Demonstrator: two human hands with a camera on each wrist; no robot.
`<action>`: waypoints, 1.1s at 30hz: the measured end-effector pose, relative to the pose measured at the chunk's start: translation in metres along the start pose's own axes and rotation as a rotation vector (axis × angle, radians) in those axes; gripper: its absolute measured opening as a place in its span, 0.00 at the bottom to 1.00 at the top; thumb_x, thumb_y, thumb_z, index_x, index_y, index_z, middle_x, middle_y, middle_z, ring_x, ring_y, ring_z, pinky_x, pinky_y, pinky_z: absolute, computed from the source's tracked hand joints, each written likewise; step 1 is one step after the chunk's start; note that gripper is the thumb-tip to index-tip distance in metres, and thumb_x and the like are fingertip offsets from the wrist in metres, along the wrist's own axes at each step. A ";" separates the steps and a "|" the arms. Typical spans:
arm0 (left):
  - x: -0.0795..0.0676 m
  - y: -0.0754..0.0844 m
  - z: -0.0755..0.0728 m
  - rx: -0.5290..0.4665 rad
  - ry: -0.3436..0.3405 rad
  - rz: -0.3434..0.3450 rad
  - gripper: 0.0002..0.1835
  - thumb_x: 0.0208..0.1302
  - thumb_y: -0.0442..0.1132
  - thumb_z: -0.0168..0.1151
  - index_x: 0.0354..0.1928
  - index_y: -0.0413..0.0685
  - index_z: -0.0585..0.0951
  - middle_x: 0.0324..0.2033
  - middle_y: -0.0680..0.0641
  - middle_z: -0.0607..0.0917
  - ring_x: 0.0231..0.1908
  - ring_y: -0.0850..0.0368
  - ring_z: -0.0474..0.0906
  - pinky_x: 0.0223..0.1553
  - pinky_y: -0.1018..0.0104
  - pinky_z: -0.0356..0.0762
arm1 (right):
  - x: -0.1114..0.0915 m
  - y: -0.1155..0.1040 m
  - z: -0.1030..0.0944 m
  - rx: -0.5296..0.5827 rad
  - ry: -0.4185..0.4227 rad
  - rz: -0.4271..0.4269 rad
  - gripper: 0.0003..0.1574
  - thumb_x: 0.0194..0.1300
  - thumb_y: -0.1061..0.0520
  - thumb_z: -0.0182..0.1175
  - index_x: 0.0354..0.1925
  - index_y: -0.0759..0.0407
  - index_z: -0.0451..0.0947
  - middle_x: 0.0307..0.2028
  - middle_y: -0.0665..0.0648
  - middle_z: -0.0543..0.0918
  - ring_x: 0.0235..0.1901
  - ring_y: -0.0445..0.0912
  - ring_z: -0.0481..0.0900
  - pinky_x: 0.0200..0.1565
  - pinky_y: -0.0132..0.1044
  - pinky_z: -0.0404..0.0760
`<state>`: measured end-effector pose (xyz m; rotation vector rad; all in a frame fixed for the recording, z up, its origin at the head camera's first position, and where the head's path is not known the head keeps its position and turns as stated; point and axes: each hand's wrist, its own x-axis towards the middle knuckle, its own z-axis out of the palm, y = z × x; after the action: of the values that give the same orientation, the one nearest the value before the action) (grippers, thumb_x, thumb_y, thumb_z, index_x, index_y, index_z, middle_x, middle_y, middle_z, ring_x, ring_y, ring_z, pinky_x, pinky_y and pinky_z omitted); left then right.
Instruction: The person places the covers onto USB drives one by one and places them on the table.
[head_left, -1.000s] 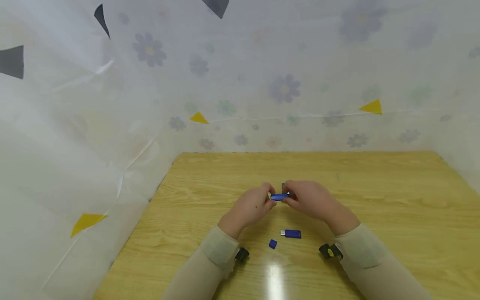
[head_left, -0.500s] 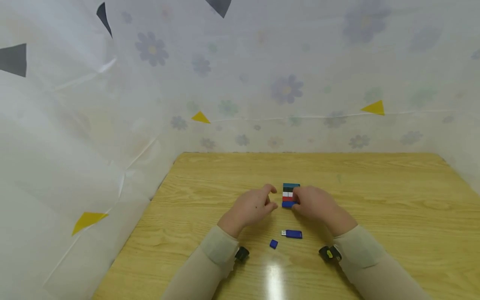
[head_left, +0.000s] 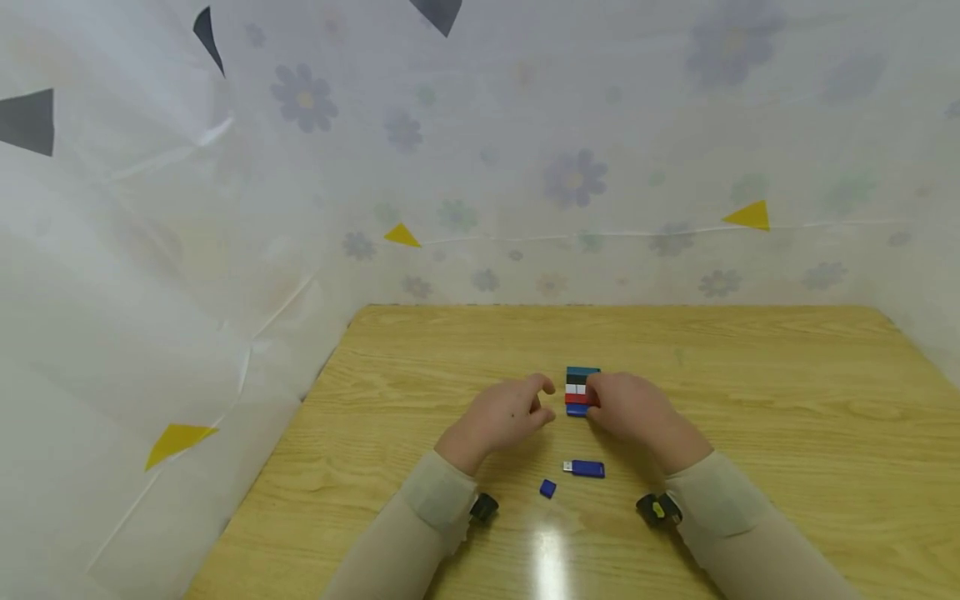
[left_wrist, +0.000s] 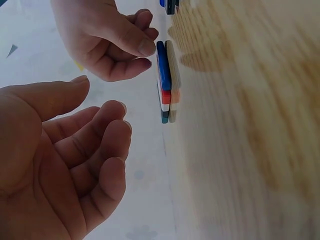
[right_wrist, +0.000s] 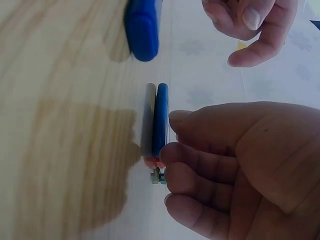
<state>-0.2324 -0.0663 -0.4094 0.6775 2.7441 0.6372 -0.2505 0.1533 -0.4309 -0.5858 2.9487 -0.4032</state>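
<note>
Several USB sticks lie side by side on the table: a teal one (head_left: 582,369), a black one, a white one, a red one (head_left: 575,398) and, nearest, a blue USB stick (head_left: 577,411). My right hand (head_left: 636,408) is at the right end of this row, loosely curled, its thumb and fingertips right beside the blue stick (right_wrist: 160,120) in the right wrist view. It covers the row's right end. To the left hovers my left hand (head_left: 501,418), thumb and fingers apart, holding nothing. Closer to me lies an uncapped blue USB stick (head_left: 588,468), metal plug pointing left.
A small blue cap (head_left: 547,488) sits just in front of the uncapped stick. Black wrist cameras (head_left: 484,508) hang under both sleeves. The wooden table (head_left: 420,358) meets a flower-patterned sheet (head_left: 510,150) behind and at the left.
A second ago both hands held the blue USB stick above the table. The left hand let go, and the right hand laid the stick at the near side of the row.
</note>
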 end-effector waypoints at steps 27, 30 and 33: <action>-0.012 0.007 0.000 0.108 -0.227 0.138 0.06 0.72 0.46 0.63 0.34 0.60 0.79 0.27 0.61 0.79 0.26 0.64 0.72 0.29 0.68 0.71 | 0.003 0.006 0.004 0.034 0.027 0.004 0.14 0.71 0.51 0.62 0.28 0.52 0.72 0.22 0.50 0.74 0.23 0.46 0.71 0.29 0.40 0.69; -0.015 0.008 0.004 0.114 -0.271 0.167 0.07 0.65 0.42 0.68 0.31 0.60 0.79 0.28 0.62 0.79 0.27 0.65 0.73 0.31 0.69 0.72 | 0.001 0.005 0.002 0.033 0.031 0.002 0.15 0.71 0.50 0.62 0.28 0.51 0.72 0.22 0.50 0.74 0.23 0.45 0.70 0.28 0.40 0.68; -0.018 0.009 0.007 0.093 -0.303 0.159 0.09 0.58 0.39 0.72 0.32 0.60 0.80 0.29 0.62 0.80 0.29 0.65 0.74 0.32 0.68 0.74 | 0.000 0.006 0.002 0.034 0.026 0.000 0.14 0.71 0.49 0.62 0.29 0.51 0.72 0.23 0.49 0.74 0.23 0.45 0.70 0.28 0.40 0.68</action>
<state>-0.2106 -0.0655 -0.4093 0.9376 2.4682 0.4016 -0.2525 0.1579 -0.4344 -0.5816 2.9598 -0.4641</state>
